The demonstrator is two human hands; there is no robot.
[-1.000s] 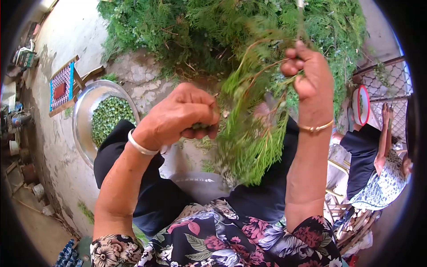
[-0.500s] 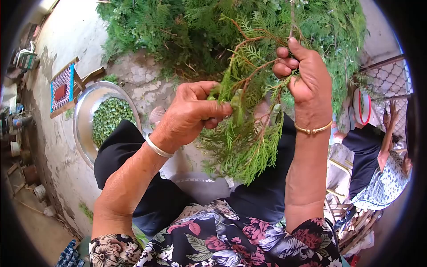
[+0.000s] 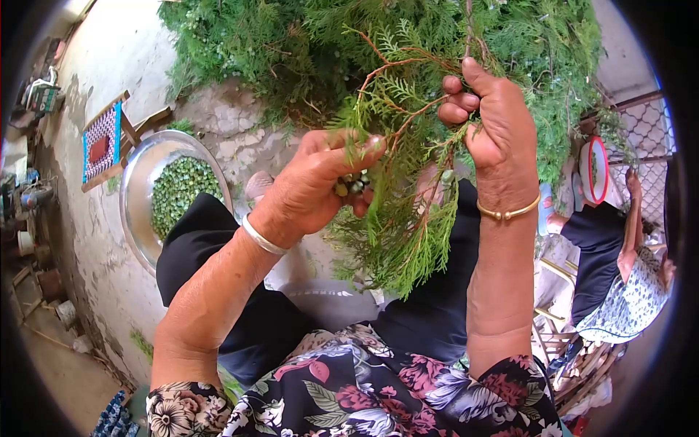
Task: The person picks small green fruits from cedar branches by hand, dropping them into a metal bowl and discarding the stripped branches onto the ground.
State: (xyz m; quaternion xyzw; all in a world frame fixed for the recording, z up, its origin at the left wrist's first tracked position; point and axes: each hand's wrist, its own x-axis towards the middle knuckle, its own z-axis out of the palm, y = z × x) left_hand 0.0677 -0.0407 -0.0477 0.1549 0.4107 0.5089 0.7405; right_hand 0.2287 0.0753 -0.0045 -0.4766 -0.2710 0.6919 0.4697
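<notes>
My right hand (image 3: 495,120) is closed round the stem of a leafy green branch (image 3: 426,244), which hangs down over my lap. Left of the branch, my left hand (image 3: 317,178) is curled, with several small green seed cones (image 3: 355,183) in its fingers. Its thumb and forefinger touch the foliage. One pale cone (image 3: 448,175) hangs on the branch below my right hand. At the left stands a wide metal basin (image 3: 137,186) that holds a heap of green cones (image 3: 186,193).
A large pile of green branches (image 3: 247,44) lies ahead. A small woven stool (image 3: 102,146) stands beyond the basin. At the right sits another person (image 3: 604,240), near a red-rimmed white container (image 3: 597,171) and a metal lattice (image 3: 644,127).
My left hand has turned slightly, and the cones in its fingers now show. My right hand and the branch have shifted a little to the left.
</notes>
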